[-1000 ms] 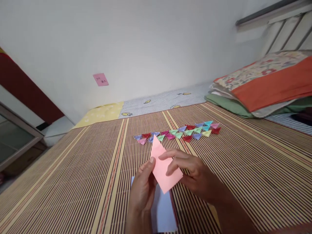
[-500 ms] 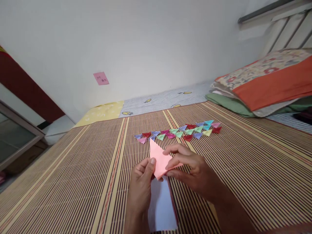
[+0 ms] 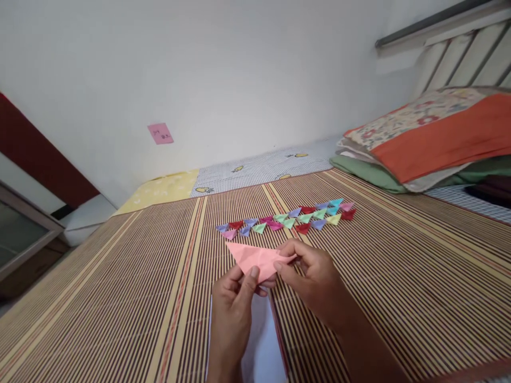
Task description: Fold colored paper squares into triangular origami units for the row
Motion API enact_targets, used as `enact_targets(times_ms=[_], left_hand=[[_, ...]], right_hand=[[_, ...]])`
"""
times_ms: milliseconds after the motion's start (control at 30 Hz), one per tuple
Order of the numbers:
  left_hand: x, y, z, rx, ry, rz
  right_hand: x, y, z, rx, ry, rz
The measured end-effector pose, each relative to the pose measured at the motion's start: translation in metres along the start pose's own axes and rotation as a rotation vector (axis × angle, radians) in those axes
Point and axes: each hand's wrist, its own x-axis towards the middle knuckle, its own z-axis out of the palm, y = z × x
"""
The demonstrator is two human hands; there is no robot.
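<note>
A pink sheet of origami paper, folded into a triangle, is held up between both hands with its long edge toward the wall. My left hand pinches its near corner, thumb on top and fingers beneath. At the triangle's right tip, my right hand grips the paper between thumb and fingers. Beyond the hands lie rows of small folded paper pieces in red, green, blue, pink and yellow. Under my left hand and wrist is a pale flat stack, perhaps paper, partly hidden.
A striped bamboo mat covers the bed. Folded bedding with an orange and floral cover is piled at the right. A pink note is stuck to the white wall. A patterned sheet shows along the mat's far edge.
The pink paper has turned from pointing up to lying wide, its free tip now toward the left. My right fingers have closed on its right tip. The view has shifted slightly.
</note>
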Motion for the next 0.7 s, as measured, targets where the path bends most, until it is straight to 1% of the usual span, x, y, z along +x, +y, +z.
enact_targets(times_ms=[133, 233, 433, 600, 700], left_hand=[[0.002, -0.003, 0.003, -0.080, 0.017, -0.028], [0.001, -0.003, 0.005, -0.114, 0.031, -0.032], [0.000, 0.000, 0.010, -0.073, -0.065, -0.049], [0.000, 0.000, 0.011, -0.137, -0.075, -0.073], [0.001, 0.001, 0.011, -0.148, -0.098, -0.083]], right_hand=[[0.000, 0.000, -0.001, 0.066, 0.029, 0.000], [0.001, 0.000, -0.001, 0.064, 0.054, -0.006], [0.000, -0.004, -0.002, 0.010, 0.097, -0.009], [-0.002, -0.006, -0.004, -0.026, 0.089, -0.033], [-0.003, -0.007, -0.003, -0.019, 0.098, -0.009]])
